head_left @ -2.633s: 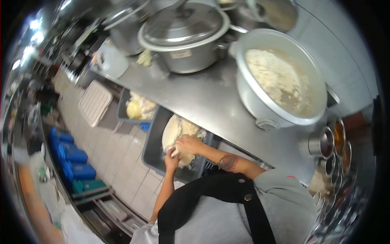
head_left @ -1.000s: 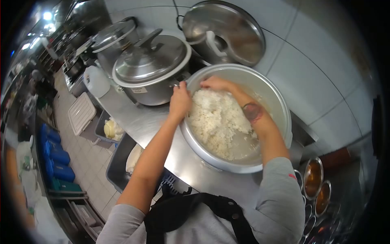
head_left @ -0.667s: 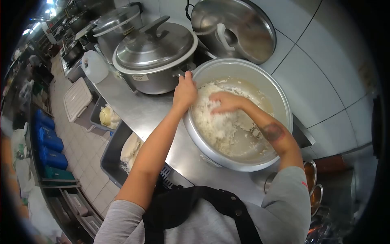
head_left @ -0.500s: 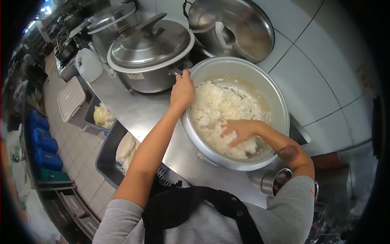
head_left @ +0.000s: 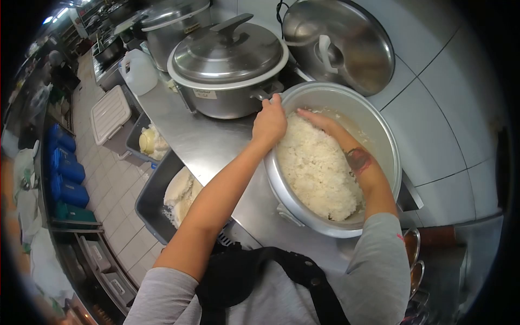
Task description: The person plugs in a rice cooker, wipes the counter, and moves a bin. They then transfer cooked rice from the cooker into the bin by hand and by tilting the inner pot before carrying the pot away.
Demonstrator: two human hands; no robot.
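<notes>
A big aluminium pot (head_left: pixel 394 157) stands on the steel counter, holding cooked white rice (head_left: pixel 319 173). The rice is heaped against the pot's left and near side. My left hand (head_left: pixel 270 123) grips the pot's far-left rim, its fingers curled over the edge. Inside the pot, my right hand (head_left: pixel 318 120) lies along the far edge of the rice, fingers stretched out and partly hidden by the rice. The forearm crosses the pot's right side.
A lidded rice pot (head_left: pixel 227 70) stands beside the open pot. A loose steel lid (head_left: pixel 357 49) leans on the tiled wall. Below the counter's left edge, a grey tub (head_left: pixel 149 208) holds more rice. A plastic jug (head_left: pixel 140 73) stands farther back.
My right hand has moved from the near-middle of the rice to its far edge. The rice is now gathered into a mound at the left. My left hand stays on the rim.
</notes>
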